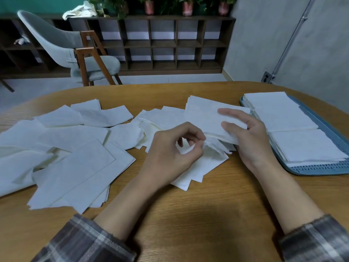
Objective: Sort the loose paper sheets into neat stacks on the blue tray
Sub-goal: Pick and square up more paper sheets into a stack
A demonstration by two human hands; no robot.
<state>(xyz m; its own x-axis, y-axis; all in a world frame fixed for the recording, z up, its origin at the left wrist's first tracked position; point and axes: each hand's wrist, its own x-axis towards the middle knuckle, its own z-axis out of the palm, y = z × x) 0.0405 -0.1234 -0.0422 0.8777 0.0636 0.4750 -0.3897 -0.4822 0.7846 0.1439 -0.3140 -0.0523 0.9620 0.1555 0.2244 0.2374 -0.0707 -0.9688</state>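
Loose white paper sheets (71, 152) lie scattered over the left and middle of the wooden table. My right hand (249, 137) holds a small bundle of sheets (204, 114) lifted off the table, thumb on top and fingers beneath its near edge. Just left of it, my left hand (175, 148) has its fingers curled and pinches the corner of a crumpled sheet (213, 148) under the bundle. The blue tray (321, 169) sits at the right with three neat white stacks (306, 144) in a row.
The wooden table (188, 214) has a curved far edge. A grey chair (71, 50) with wooden legs stands behind it at the left. A dark cubby shelf (160, 44) with potted plants lines the back wall. A grey wall is at the right.
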